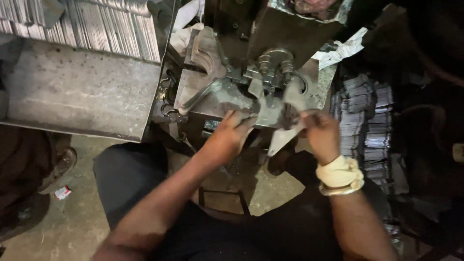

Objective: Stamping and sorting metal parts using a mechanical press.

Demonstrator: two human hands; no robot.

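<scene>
press bed (212, 104): grey steel block, front edge facing the person; both hands work at that edge, little open room between the tooling above and the edge.
steel tray (82, 92): wide flat plate left of the press bed, its near edge over the floor; bare middle, 1 long row of thin metal blanks (96, 24) standing on edge along its far side.
stacked blanks (365, 121): several piles of the same thin pieces just right of the press bed, reaching down beside the right wrist.
floor (72, 212): concrete, open below the tray; 1 small red-and-white packet (62, 192) lying flat near a shoe at the left edge of view.
white rag (340, 50): crumpled, at the far right corner of the press bed.
left hand (229, 135): fingers curled together, tips pressed on the front edge of the press bed; whether it grips anything cannot be told.
right hand (321, 133): fingers pinched shut on a sheet-metal piece (280, 137), which slopes down and left from the front edge; cloth wrap and bangle on the wrist.
</scene>
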